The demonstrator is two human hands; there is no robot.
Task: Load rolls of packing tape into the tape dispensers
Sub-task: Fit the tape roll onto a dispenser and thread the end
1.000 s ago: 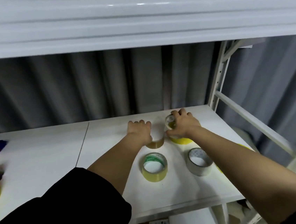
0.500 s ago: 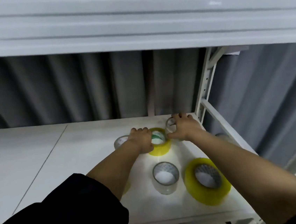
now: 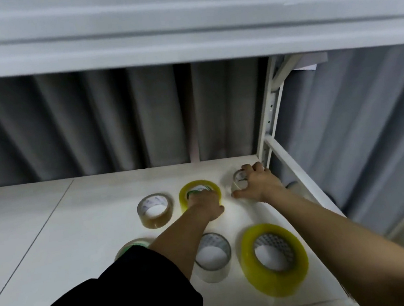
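Note:
Several tape rolls lie flat on the white shelf (image 3: 56, 243). My left hand (image 3: 205, 206) grips a yellow roll with a green-printed core (image 3: 196, 187), fingers curled over its near rim. My right hand (image 3: 258, 186) holds a small clear roll (image 3: 238, 177) at the shelf's back right corner. A tan roll (image 3: 155, 213) lies left of the yellow one. Nearer me sit a clear roll (image 3: 213, 257) and a wide yellow roll (image 3: 274, 258). Another roll (image 3: 131, 247) peeks out beside my left sleeve. No tape dispenser is in view.
An upper shelf (image 3: 183, 30) overhangs the working area. A white upright post (image 3: 270, 110) and a slanted rail (image 3: 295, 178) bound the shelf on the right. Grey curtain (image 3: 93, 122) hangs behind. A seam (image 3: 42, 229) crosses the shelf at the left.
The view swung right, so the orange dispensers at the far left dropped out of sight. My left hand settled onto the yellow roll. My right hand keeps holding the small clear roll.

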